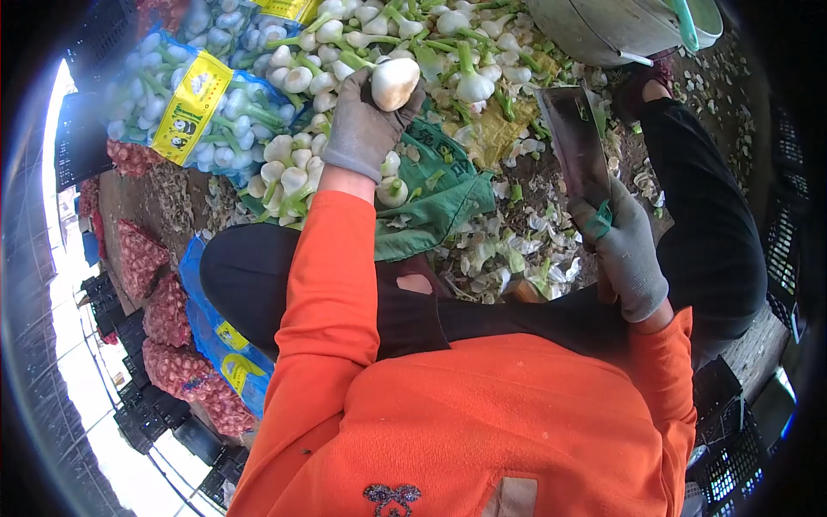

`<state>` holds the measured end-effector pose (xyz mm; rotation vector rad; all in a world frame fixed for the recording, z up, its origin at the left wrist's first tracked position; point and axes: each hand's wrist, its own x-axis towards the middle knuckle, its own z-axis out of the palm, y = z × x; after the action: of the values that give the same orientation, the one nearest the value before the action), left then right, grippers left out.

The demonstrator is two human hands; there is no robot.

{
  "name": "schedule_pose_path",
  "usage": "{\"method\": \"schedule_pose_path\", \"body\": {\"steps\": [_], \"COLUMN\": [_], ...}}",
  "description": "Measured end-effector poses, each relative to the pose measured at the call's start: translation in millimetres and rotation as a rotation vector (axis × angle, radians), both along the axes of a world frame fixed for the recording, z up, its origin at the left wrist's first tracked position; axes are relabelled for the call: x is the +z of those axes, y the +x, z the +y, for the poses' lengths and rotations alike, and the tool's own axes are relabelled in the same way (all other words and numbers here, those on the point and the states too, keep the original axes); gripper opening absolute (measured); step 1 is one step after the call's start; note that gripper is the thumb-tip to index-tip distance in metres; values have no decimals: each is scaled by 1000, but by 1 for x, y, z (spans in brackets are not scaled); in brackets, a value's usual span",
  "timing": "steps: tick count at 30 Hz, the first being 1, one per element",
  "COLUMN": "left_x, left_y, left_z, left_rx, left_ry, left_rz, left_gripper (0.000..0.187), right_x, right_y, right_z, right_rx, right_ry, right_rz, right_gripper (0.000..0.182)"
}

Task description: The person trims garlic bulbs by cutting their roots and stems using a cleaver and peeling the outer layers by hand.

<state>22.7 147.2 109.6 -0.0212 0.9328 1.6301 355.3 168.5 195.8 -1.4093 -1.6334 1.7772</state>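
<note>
My left hand (370, 125), in a grey glove, is wrapped round a large garlic bulb (395, 84) with a brownish patch, above the garlic pile (293, 177). My right hand (627, 246), also gloved, grips the handle of a broad cleaver (575, 142), whose dark blade points up and away from me. The two hands are well apart. Green cloth (439, 202) lies below and between them. Near the blade, a bulb with a green stem (474, 84) rests on the pile.
Blue mesh bags of garlic (245, 129) lie at the upper left. Pink-filled net bags (168, 310) line the left side. A metal pot (594, 30) stands at the upper right. Peelings (508, 250) litter the ground between my bent legs. Black crates (732, 465) sit at lower right.
</note>
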Motion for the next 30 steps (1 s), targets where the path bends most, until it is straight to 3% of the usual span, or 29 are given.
{"method": "schedule_pose_path", "body": {"steps": [7, 10, 14, 19, 20, 23, 25, 27, 30], "left_x": [15, 30, 33, 88, 82, 78, 86, 83, 88], "left_y": [12, 19, 21, 43, 41, 31, 33, 20, 18], "left_z": [-1, -4, -9, -19, -19, -27, -26, -33, -39], "left_rx": [-57, -126, -135, -226, -157, -3, 63, -59, -39], "left_ry": [112, 134, 70, -109, -39, -12, 100, 324, 302], "left_rz": [342, 360, 526, 921, 919, 664, 294, -49, -135], "left_gripper": [30, 30, 30, 27, 33, 33, 38, 41, 41], "right_x": [-5, -8, -15, -20, -20, -5, 6, 12, 12], "right_y": [2, 2, 4, 6, 8, 7, 7, 8, 8], "right_z": [2, 1, 0, -4, -5, -9, -10, -11, -14], "right_rx": [18, 20, 43, 61, 57, 36, 38, 58, 48], "right_ry": [-18, -19, 17, 58, 52, -13, -43, -44, 15], "right_rz": [-34, -29, -29, 56, 65, 94, 97, 85, 130], "right_gripper": [40, 38, 36, 38, 40, 44, 46, 48, 47]}}
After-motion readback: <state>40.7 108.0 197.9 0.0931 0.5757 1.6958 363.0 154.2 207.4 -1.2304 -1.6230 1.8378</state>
